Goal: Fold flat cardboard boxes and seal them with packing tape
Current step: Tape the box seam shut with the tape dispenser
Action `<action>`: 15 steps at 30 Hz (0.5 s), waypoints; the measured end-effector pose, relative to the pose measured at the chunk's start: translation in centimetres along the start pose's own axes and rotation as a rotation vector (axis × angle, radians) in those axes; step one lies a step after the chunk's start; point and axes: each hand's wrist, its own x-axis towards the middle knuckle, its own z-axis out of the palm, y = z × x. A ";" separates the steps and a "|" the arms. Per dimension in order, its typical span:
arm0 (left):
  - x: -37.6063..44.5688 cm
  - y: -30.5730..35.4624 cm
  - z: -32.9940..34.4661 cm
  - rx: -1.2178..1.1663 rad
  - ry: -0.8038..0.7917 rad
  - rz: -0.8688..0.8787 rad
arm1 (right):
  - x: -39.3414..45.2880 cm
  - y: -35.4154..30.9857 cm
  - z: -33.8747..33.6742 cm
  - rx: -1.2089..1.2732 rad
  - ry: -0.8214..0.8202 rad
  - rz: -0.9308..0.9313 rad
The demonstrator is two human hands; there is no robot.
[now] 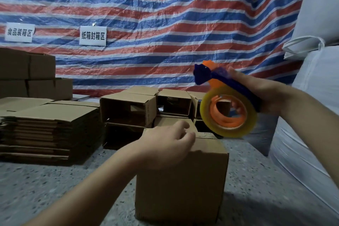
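Box (181, 180) upright on surface (55, 189); left hand (165, 145) on its top, fingers curled over edge; right hand (256, 93) grips tape dispenser (227, 110), raised above box

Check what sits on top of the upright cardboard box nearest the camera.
The left hand rests on top of the box, fingers curled at its upper edge. The tape dispenser hangs above it in the right hand. The hand hides most of the top.
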 end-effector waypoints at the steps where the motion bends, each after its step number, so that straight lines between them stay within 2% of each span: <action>1: 0.1 -0.1 -0.2 -0.128 0.054 -0.022 | 0.2 -0.5 0.4 -0.002 -0.045 0.003; 3: 0.3 -0.7 -0.7 -0.395 0.156 -0.099 | 0.8 -1.1 1.3 -0.055 -0.109 0.040; 7: 1.0 -1.4 -1.4 -0.771 0.213 -0.224 | 1.5 -1.2 2.9 -0.132 -0.144 0.118; 11: 1.7 -1.6 -2.2 -1.005 0.341 -0.341 | 2.0 -1.9 3.3 -0.222 -0.172 0.148; 15: 1.8 -1.9 -3.4 -1.144 0.350 -0.387 | 2.7 -2.7 4.0 -0.294 -0.230 0.175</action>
